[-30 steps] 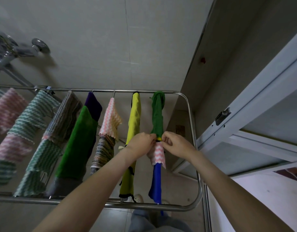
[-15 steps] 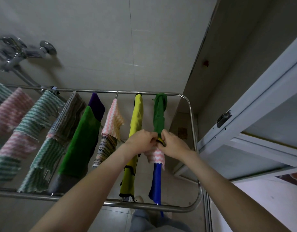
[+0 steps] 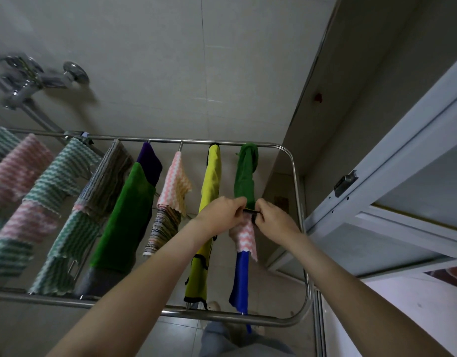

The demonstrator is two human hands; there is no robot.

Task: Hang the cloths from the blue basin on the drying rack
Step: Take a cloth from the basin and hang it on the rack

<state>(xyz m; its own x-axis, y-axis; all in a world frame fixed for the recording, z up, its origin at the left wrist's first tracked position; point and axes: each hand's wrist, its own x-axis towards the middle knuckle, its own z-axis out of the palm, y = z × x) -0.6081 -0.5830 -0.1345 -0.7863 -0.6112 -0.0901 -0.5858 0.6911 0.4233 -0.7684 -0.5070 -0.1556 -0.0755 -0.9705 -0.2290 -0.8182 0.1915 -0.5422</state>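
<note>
Grip: L hand (image 3: 219, 215) & R hand (image 3: 273, 222) both pinching pink-white cloth (image 3: 244, 238) on rack (image 3: 295, 176) far-right rail.

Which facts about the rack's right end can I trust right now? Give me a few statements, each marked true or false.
1. The left hand and the right hand both pinch a dark strip of fabric at the rightmost rod of the drying rack. True.
2. The blue cloth hangs at that rod's far end. False: it hangs at the near end; the green cloth is at the far end.
3. The pink-and-white cloth sits between those two. True.
4. The yellow cloth lies on the floor. False: it hangs on the next rod to the left.
</note>
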